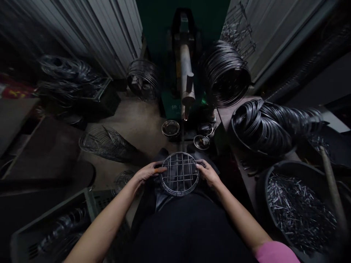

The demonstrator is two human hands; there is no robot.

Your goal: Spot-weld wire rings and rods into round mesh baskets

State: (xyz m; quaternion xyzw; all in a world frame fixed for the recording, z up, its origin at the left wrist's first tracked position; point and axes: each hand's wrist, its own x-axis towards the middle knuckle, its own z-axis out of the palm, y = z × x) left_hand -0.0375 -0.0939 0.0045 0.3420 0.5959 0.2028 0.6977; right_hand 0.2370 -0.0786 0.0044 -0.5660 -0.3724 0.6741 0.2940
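A round wire rack [180, 174] with crossed bars inside its rings rests low over my lap. My left hand [149, 172] grips its left rim, an orange-brown wrap showing on the thumb. On the opposite rim, my right hand [208, 172] closes with its thumb on top and the fingers mostly hidden beneath. Beyond the rack stands a green machine with a thick metal arm [186, 69], whose small tip [185, 116] points down. Apart from the rack, neither hand touches anything I can see.
Stacked wire rings [230, 73] hang right of the machine arm, a smaller stack [143, 78] left. More rings fill a basin [263, 126]. A tub of short metal rods [301, 212] stands at right. Small dishes [170, 128] sit below the tip; a crate [52, 219] lies lower left.
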